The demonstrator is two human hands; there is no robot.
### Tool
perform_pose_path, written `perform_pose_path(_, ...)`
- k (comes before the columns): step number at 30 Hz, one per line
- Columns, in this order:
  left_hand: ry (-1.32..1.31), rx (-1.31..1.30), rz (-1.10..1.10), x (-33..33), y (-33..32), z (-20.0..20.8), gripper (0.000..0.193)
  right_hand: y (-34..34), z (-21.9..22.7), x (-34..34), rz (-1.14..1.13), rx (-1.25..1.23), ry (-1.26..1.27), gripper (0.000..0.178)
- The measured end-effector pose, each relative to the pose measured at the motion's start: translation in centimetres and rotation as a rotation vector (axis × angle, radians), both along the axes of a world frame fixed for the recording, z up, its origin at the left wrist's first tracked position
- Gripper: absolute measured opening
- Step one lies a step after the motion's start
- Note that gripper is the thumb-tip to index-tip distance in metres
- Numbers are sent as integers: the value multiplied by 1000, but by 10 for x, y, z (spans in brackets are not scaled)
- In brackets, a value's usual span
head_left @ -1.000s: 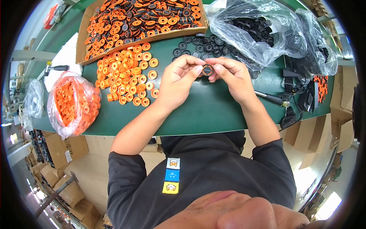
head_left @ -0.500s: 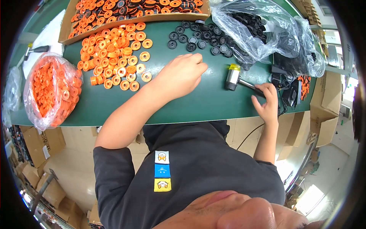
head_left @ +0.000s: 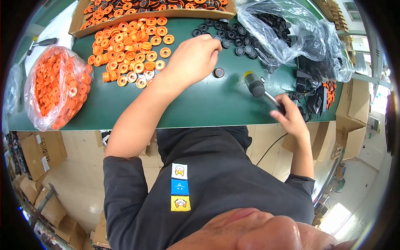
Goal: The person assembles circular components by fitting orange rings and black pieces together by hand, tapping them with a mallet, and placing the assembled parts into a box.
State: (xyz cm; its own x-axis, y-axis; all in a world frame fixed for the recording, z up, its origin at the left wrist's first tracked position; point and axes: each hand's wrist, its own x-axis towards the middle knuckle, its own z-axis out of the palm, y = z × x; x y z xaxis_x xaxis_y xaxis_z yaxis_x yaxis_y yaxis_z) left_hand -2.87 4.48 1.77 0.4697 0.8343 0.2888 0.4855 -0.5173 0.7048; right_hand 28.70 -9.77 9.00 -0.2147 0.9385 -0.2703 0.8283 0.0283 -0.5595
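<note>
Right-hand grip [head_left: 290,117], in the head view, grasps a metal-shafted mallet with yellow and dark faces [head_left: 255,85] by its black handle [head_left: 281,108]. Left-hand grip [head_left: 195,57] is curled, knuckles up, near round black plastic caps [head_left: 239,41]; I cannot tell whether it holds anything. One small round dark disc [head_left: 218,72] lies on the smooth green bench [head_left: 204,106] between left hand and mallet, touching neither.

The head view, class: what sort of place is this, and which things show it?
Probably a small-parts workshop: loose orange rings and black caps lie on a green worktable, and the right hand grips a mallet.
</note>
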Motion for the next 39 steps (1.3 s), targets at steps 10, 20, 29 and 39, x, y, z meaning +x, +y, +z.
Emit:
perform_pose_path(10,72,54,58,-3,5,-4,12,7,9,-68,-34,41,-101,15)
perform_pose_path(20,48,96,87,-4,5,-3,11,11,-23,-69,62,144,-230,15)
perform_pose_path(29,88,103,128,-6,8,-1,11,9,10,-77,-72,157,-91,12)
perform_pose_path(39,107,65,137,-7,9,-2,11,12,-16,-80,43,140,-213,14)
